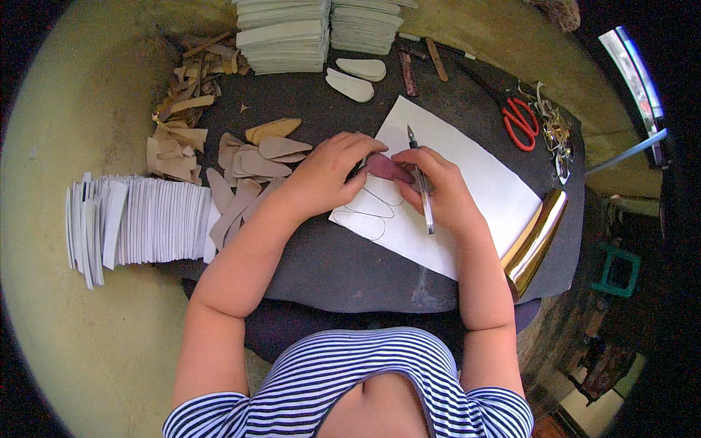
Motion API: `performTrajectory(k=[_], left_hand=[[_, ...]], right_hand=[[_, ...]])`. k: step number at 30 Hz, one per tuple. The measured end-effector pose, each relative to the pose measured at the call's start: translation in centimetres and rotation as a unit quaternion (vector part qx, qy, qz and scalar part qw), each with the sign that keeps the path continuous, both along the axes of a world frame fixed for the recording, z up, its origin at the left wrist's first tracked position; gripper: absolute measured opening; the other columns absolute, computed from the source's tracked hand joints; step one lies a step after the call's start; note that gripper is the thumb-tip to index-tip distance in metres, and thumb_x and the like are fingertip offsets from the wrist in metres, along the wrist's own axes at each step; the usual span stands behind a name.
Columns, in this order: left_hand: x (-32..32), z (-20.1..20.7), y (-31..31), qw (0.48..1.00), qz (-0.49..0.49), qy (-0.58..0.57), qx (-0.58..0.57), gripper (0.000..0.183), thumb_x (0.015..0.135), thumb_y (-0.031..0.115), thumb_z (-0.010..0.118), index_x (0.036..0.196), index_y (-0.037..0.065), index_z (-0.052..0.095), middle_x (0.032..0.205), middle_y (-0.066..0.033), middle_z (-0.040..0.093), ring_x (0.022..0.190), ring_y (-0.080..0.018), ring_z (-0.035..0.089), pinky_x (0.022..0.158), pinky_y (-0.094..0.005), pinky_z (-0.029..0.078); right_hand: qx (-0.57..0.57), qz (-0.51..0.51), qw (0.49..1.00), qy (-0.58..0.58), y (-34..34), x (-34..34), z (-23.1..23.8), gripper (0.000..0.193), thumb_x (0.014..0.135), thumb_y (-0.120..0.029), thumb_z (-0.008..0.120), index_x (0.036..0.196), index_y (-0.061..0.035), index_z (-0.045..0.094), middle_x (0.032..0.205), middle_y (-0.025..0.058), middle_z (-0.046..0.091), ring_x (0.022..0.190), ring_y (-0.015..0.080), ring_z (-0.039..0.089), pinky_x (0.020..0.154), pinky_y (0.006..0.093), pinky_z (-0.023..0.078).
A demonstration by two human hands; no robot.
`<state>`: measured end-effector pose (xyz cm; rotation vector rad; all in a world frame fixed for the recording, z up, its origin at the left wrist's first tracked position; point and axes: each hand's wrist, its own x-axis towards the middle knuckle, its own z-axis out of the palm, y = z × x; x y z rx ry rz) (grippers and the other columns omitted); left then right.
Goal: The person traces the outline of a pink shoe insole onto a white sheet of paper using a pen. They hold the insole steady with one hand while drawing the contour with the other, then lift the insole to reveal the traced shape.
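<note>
A white sheet (475,171) lies at a slant on the dark table, with several rounded, elongated outlines drawn near its left corner. Its right end curls up and shows a shiny gold underside (539,244). My left hand (328,171) reaches in over the sheet's left edge, fingers closed on a small dark-red template (380,166). Across from it, my right hand (442,182) keeps a clear-barrelled pen (428,217) between the fingers, tip pointing up and away. The right fingertips also touch the template's right end. Part of the template is hidden by the fingers.
Left of the sheet lie loose beige sole-shaped pieces (255,162), a row of white strips (150,221) and brown scraps (193,87). White stacks (283,36) stand at the back beside two white cut pieces (350,86). Red-handled scissors (521,124) and gold trimmings (558,139) are at the right.
</note>
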<state>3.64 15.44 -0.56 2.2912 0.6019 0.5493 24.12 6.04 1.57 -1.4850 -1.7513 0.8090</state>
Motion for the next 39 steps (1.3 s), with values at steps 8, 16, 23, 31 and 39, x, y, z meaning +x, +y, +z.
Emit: performTrajectory(k=[8,16,23,31,39], left_hand=[[0.03,0.16,-0.21,1.000,0.005,0.001,0.014,0.039,0.079,0.004,0.060,0.118,0.004,0.058,0.118,-0.0166,0.059,0.116,-0.0346,0.053,0.103,-0.0428,0.040],[0.05,0.09,-0.20,1.000,0.005,0.003,0.013,0.036,0.079,0.004,0.060,0.115,0.003,0.058,0.116,-0.0161,0.059,0.115,-0.0347,0.054,0.102,-0.0428,0.040],[0.09,-0.04,-0.18,1.000,0.004,0.006,0.014,0.034,0.080,0.005,0.059,0.114,0.003,0.058,0.116,-0.0161,0.060,0.115,-0.0346,0.054,0.102,-0.0426,0.041],[0.13,-0.26,-0.19,1.000,0.005,-0.003,0.018,0.031,0.080,0.003,0.059,0.111,0.002,0.059,0.115,-0.0159,0.060,0.114,-0.0345,0.054,0.101,-0.0424,0.042],[0.25,0.31,-0.90,0.993,0.019,0.017,0.119,0.023,0.078,0.003,0.060,0.101,0.001,0.063,0.114,-0.0151,0.060,0.108,-0.0336,0.057,0.094,-0.0437,0.045]], right_hand=[[0.020,0.003,1.000,-0.020,-0.05,0.11,-0.18,0.032,0.076,-0.003,0.068,0.106,-0.0063,0.061,0.093,0.0141,0.062,0.085,0.0320,0.063,0.076,0.0385,0.051],[0.017,0.003,1.000,-0.014,-0.02,-0.04,-0.02,0.031,0.076,-0.004,0.068,0.106,-0.0062,0.060,0.092,0.0139,0.062,0.084,0.0312,0.063,0.075,0.0384,0.051],[0.015,-0.004,1.000,-0.020,-0.03,-0.05,-0.29,0.031,0.077,-0.005,0.068,0.107,-0.0063,0.060,0.091,0.0138,0.061,0.084,0.0310,0.063,0.075,0.0379,0.051],[0.008,-0.004,1.000,-0.011,-0.07,0.01,-0.38,0.032,0.076,-0.003,0.068,0.107,-0.0065,0.061,0.093,0.0142,0.062,0.086,0.0325,0.063,0.077,0.0382,0.051],[0.006,0.001,1.000,-0.019,-0.06,-0.13,-0.06,0.032,0.077,-0.003,0.068,0.107,-0.0065,0.061,0.096,0.0140,0.062,0.089,0.0338,0.061,0.079,0.0387,0.050]])
